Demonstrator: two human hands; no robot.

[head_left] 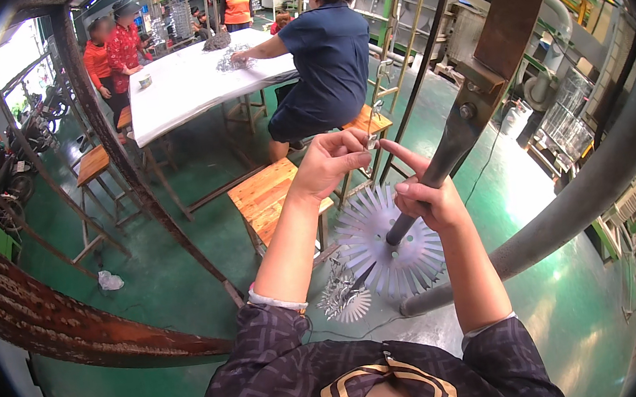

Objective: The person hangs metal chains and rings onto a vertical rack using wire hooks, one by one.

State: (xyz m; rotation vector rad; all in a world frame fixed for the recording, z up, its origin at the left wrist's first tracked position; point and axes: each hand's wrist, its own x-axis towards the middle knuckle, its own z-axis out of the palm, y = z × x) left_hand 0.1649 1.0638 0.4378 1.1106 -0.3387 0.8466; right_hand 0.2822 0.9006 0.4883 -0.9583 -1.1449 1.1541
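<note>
My left hand (pixel 332 166) is raised above a wooden stool, its fingers closed in a pinch on a small shiny metal piece (pixel 371 143). A thin wire-like strand rises from about there. My right hand (pixel 438 200) is close by on the right, index finger stretched toward the piece and the other fingers curled. A dark metal rod (pixel 449 155) slants across this hand; whether the fingers grip it or hold something else is hidden. Low on the rod sits a large slotted silver disc (pixel 364 232) with fan-like blades. Beneath it lies a smaller bladed disc (pixel 352 306) among silver pieces.
Wooden stools (pixel 265 196) stand ahead. A person in dark blue (pixel 331 65) sits at a white table (pixel 184 104), reaching toward a silver pile. Others stand beyond it. A rusty frame (pixel 59 319) curves at left; a thick grey pipe (pixel 560 212) crosses at right.
</note>
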